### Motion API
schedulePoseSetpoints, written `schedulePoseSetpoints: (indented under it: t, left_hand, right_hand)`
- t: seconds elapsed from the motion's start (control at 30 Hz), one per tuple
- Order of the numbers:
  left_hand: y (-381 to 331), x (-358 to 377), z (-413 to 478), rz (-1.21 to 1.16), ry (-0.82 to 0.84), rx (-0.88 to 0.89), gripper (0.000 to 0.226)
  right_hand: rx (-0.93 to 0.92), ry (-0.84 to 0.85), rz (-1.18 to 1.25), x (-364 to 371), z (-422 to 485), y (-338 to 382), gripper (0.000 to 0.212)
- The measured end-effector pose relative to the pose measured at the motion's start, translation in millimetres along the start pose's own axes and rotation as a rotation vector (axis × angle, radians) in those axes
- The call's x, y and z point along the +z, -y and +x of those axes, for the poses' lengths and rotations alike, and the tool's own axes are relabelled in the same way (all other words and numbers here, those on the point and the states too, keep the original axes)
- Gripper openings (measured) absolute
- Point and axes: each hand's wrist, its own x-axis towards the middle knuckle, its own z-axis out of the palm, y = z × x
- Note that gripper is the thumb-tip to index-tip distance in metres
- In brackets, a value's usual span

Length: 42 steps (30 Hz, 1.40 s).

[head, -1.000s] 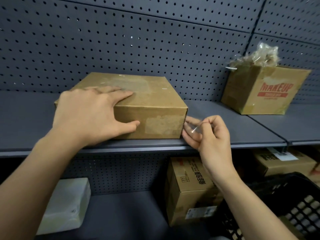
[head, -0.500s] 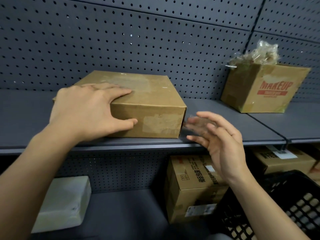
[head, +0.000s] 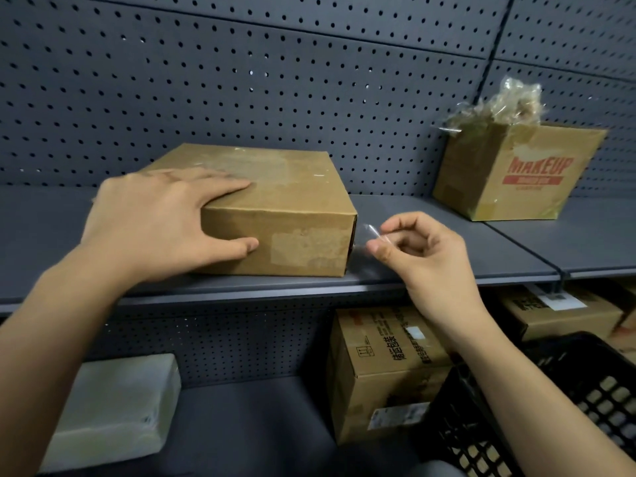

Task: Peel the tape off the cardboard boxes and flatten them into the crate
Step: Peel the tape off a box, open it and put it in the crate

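On the shelf [head: 430, 215], we are holding the stiff cardboard box [head: 275, 208] under our flat left hand [head: 155, 222]; our right hand [head: 426, 259] is pinching the free end of flimsy, clingy tape [head: 367, 235] left of its fingers.

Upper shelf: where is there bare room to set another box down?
Bare shelf lies left of the flat box, past the left hand pressing it, and in the gap before the MAKEUP box, though the right hand pinches tape there. Below, lower boxes and the black crate crowd the right side.
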Motion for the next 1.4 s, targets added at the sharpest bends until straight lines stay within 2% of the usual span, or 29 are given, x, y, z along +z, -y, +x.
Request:
schedulePoseSetpoints:
  t: [0.17, 0.3, 0.5, 0.57, 0.63, 0.73, 0.8, 1.0, 1.23, 1.4]
  left_hand:
    - [10.7, -3.2, 0.4, -0.112, 0.069, 0.010, 0.089]
    - [20.3, -5.4, -1.6, -0.148, 0.127, 0.024, 0.089]
    - [21.0, -13.3, 2.8, -0.193, 0.211, -0.006, 0.087]
    - [8.7, -19.5, 6.9, -0.234, 0.232, -0.107, 0.095]
    - [-15.8, -23.9, 12.6, -0.153, 0.236, -0.170, 0.109]
    - [-57.0, -24.9, 19.8, -0.122, 0.256, -0.196, 0.125]
    - [-71.2, -23.1, 22.0, -0.156, 0.286, -0.155, 0.122]
    - [-59.8, -16.9, 22.6, -0.090, 0.326, -0.042, 0.104]
    - [-46.0, -17.6, 17.5, -0.127, 0.312, -0.037, 0.103]
    - [-43.6, -16.0, 16.8, -0.132, 0.302, -0.039, 0.102]
  right_hand:
    - [-0.044, -0.021, -0.041, 1.9, 0.6, -2.6, 0.014]
    - [0.025, -0.095, 0.033, -7.9, 5.2, -5.0, 0.011]
    - [0.030, 0.036, 0.139, -10.8, 0.0, -5.4, 0.016]
    - [0.009, 0.084, 0.183, -9.1, -1.6, -3.6, 0.022]
    - [-0.034, 0.146, 0.161, -4.9, -3.3, -2.3, 0.025]
    - [-0.082, 0.212, 0.125, 2.0, -6.4, 0.2, 0.025]
    - [-0.085, 0.223, 0.154, 3.8, -6.2, 1.1, 0.027]
    - [-0.032, 0.199, 0.383, 5.3, -0.4, -2.5, 0.026]
    - [0.027, 0.051, 0.411, 5.7, 8.3, -8.1, 0.017]
    - [0.045, -0.016, 0.388, -0.2, 12.8, -11.2, 0.020]
